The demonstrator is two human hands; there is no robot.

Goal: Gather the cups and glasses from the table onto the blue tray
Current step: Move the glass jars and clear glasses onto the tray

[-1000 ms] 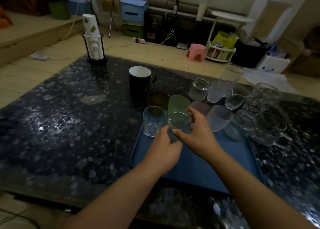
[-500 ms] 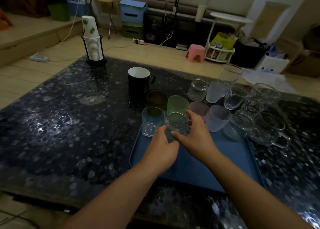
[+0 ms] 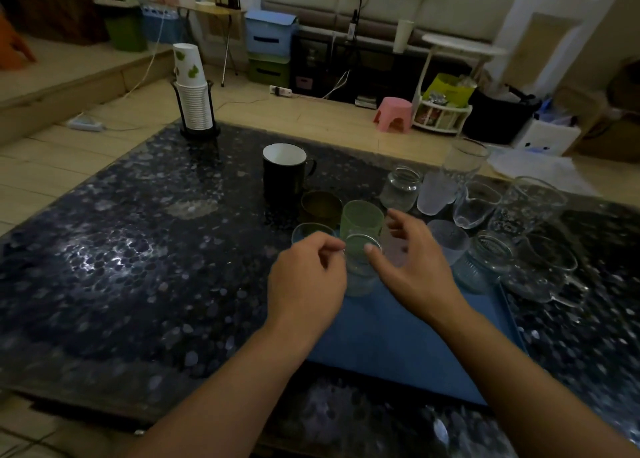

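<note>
Blue tray [image 3: 398, 346] flat on the near side of the dark pebble-patterned table [image 3: 138, 249], near half bare. Both forearms reaching in over it from the near edge.

Left hand [image 3: 306, 284] above the tray's far left part, fingers curled, index tip right at the rim of a small clear glass [image 3: 360, 274]; impossible to say whether gripping or merely touching. Right hand [image 3: 415, 274] just on the other side of that glass, fingers spread and relaxed, thumb tip at the rim, grasping nothing. Small clear glass upright on the far part of the tray, between the two hands.

Just behind the left hand, a clear tumbler [image 3: 310, 232], upright at the tray's far left corner. Beside it a green cup [image 3: 362, 218], then a pink cup [image 3: 393, 249] largely hidden by the right hand, a frosted cup [image 3: 448, 241] and a ribbed jar [image 3: 485, 260], all in a row along the tray's far edge; on or off the tray not clear. Further right, on the table, a glass mug [image 3: 547, 274] with a handle.

Behind the row, on the table: brown cup [image 3: 320, 208], black mug [image 3: 284, 173] with a white inside, small jar [image 3: 400, 189], a second frosted cup [image 3: 436, 192], rounded clear glass [image 3: 476, 204], patterned glass [image 3: 526, 208], tall glass [image 3: 465, 159].

At the far left corner of the table, a stack of paper cups [image 3: 192, 90] in a black holder. Beyond, on the floor, a pink stool [image 3: 394, 114].
</note>
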